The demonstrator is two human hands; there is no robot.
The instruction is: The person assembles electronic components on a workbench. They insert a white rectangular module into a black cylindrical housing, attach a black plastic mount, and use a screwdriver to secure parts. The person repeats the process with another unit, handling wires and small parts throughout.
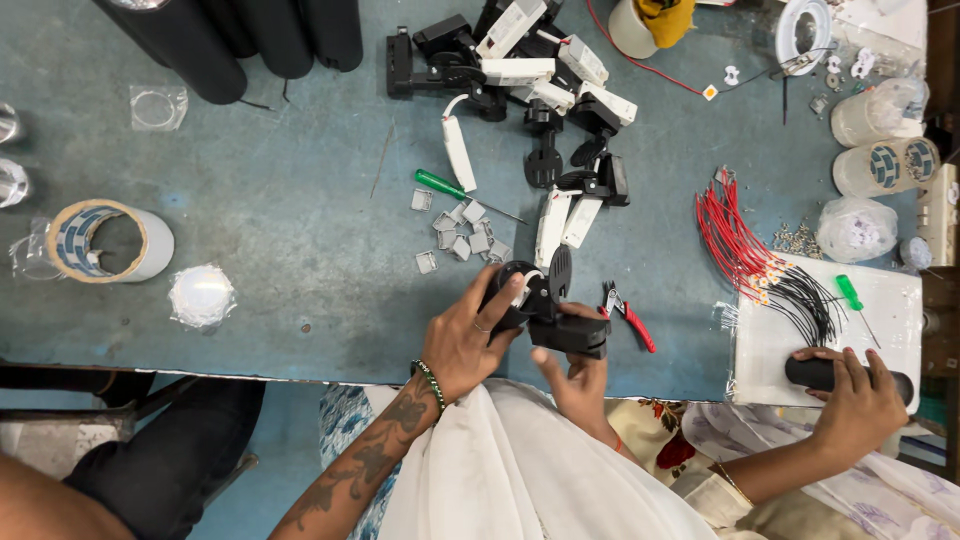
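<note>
Here, at the near edge of the blue-grey table [270,250], the left hand [465,340] and right hand [578,378] both grip a black track-light fitting [545,305], which could slip off the edge if either grasp loosens.

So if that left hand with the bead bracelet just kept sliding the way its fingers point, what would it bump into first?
Past the black fitting it grips, the left hand points up and to the right. Going straight on, it would probably meet the white and black parts lying just beyond, though depth is hard to judge from above.
</note>
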